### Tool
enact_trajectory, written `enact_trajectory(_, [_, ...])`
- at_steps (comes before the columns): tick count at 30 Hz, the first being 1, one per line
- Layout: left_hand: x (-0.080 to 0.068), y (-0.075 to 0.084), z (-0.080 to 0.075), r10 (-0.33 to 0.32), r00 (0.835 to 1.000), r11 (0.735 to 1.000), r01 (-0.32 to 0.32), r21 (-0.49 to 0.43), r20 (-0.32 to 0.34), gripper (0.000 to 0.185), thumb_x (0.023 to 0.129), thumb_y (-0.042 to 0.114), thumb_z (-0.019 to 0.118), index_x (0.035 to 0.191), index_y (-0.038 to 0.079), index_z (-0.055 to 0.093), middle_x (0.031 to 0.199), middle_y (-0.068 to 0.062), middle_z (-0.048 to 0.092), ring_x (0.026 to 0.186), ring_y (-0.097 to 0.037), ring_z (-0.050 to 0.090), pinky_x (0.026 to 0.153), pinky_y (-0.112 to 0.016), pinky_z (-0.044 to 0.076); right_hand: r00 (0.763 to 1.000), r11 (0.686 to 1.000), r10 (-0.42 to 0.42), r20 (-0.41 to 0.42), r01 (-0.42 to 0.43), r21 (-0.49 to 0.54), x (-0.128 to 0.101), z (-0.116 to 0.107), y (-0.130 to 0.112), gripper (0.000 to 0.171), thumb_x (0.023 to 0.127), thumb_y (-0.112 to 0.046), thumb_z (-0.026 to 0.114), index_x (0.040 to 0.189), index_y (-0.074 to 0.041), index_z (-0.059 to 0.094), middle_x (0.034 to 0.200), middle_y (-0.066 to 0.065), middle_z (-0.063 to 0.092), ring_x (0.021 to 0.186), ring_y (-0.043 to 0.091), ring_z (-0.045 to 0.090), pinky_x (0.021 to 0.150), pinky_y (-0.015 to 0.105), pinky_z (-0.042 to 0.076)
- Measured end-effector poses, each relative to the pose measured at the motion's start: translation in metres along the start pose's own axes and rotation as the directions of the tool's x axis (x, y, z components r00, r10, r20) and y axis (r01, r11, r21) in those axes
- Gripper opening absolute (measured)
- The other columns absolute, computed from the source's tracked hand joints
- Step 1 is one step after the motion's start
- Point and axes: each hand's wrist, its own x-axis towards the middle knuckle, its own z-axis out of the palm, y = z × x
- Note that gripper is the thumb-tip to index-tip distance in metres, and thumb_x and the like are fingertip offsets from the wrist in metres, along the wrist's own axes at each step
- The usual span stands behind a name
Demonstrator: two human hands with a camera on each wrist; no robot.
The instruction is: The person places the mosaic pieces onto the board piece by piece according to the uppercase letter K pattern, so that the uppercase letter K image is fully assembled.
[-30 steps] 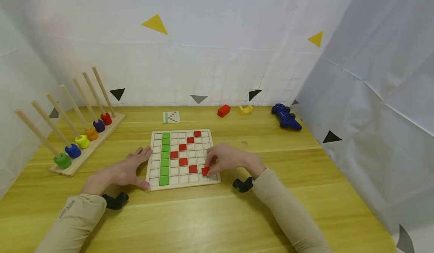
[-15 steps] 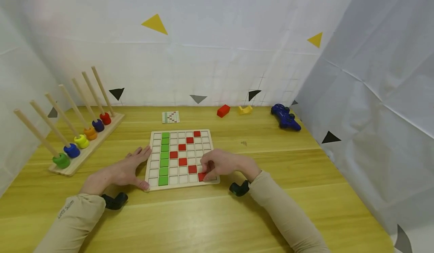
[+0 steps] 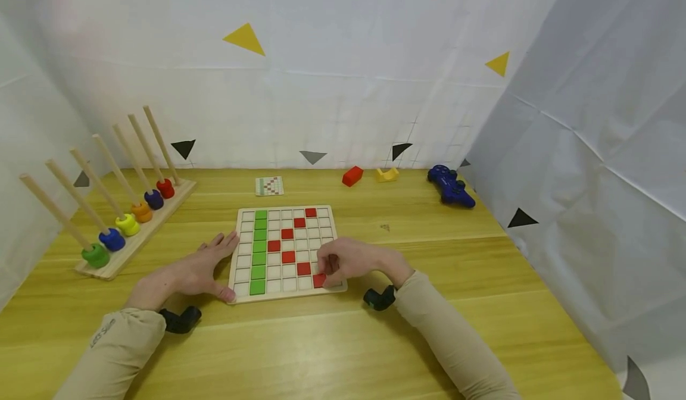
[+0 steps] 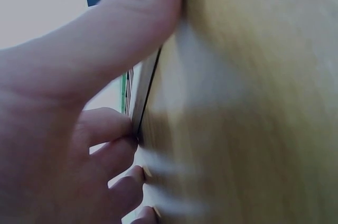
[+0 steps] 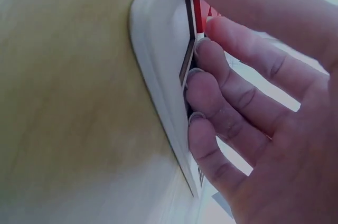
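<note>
Taking the grid board (image 3: 286, 251) as landmark: far to its left stands a wooden peg rack (image 3: 134, 233) with six rods, one ring on each, green, blue, yellow, orange, dark blue, red. The left hand (image 3: 200, 269) lies flat against the board's left edge, fingers straight, thumb at the near-left corner, holding nothing. The left wrist view alone shows the thumb (image 4: 113, 49) pressed to the board's thin side. The sleeve bears small writing, too small to read. On the board sit six green tiles in one column and six red tiles. Behind the board lies a pattern card (image 3: 270, 186). The right hand (image 3: 348, 260) curls its fingertips onto the red tile (image 3: 319, 280) in the near-right corner region; the right wrist view shows fingers (image 5: 211, 81) touching the rim. Farther right behind lie one red block (image 3: 352, 175), one yellow piece (image 3: 387, 174) and one blue gamepad (image 3: 451, 186).
</note>
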Motion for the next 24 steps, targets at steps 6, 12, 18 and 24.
enact_trajectory(6, [-0.0001, 0.0008, -0.0006, -0.002, 1.0, 1.0, 0.002, -0.007, -0.003, 0.126, 0.069, 0.05, 0.086, 0.157, -0.006, 0.015, 0.165, -0.028, 0.004, 0.149, -0.052, -0.001, 0.117, -0.069, 0.002, 1.0, 0.999, 0.029, 0.001, -0.029, 0.037, -0.0015, -0.0016, 0.0005, 0.017, 0.087, -0.026, 0.08, 0.096, -0.02, 0.067, 0.086, -0.007, 0.064, 0.077, 0.008, 0.057, 0.07, 0.021, 0.05])
enact_trajectory(12, [0.0005, 0.0002, 0.0011, -0.018, 1.0, 1.0, 0.018, -0.013, 0.012, 0.128, 0.068, 0.05, 0.086, 0.157, -0.005, 0.013, 0.165, -0.026, 0.002, 0.15, -0.051, -0.003, 0.117, -0.069, 0.001, 0.999, 0.999, 0.037, -0.005, -0.037, 0.039, -0.001, 0.0014, 0.0028, 0.015, 0.087, -0.027, 0.079, 0.095, -0.023, 0.067, 0.086, -0.009, 0.063, 0.077, 0.008, 0.057, 0.071, 0.022, 0.051])
enact_trajectory(18, [0.0, 0.0004, 0.0012, 0.002, 1.0, 1.0, -0.002, -0.019, -0.003, 0.127, 0.068, 0.05, 0.086, 0.157, -0.006, 0.014, 0.165, -0.028, 0.003, 0.149, -0.052, -0.002, 0.117, -0.069, 0.002, 1.0, 0.999, 0.016, -0.015, -0.016, 0.042, 0.0, 0.0021, 0.0047, 0.017, 0.085, -0.029, 0.081, 0.094, -0.023, 0.067, 0.085, -0.009, 0.063, 0.075, 0.008, 0.057, 0.069, 0.021, 0.051])
enact_trajectory(24, [-0.0016, 0.0002, 0.0005, 0.015, 1.0, 0.999, -0.015, -0.029, -0.004, 0.126, 0.07, 0.05, 0.086, 0.157, -0.007, 0.014, 0.164, -0.028, 0.004, 0.149, -0.053, -0.002, 0.117, -0.069, 0.001, 1.0, 0.999, -0.004, -0.012, 0.004, 0.035, -0.0001, 0.0008, 0.0043, 0.018, 0.085, -0.035, 0.08, 0.094, -0.024, 0.068, 0.084, -0.01, 0.063, 0.075, 0.007, 0.057, 0.069, 0.02, 0.05])
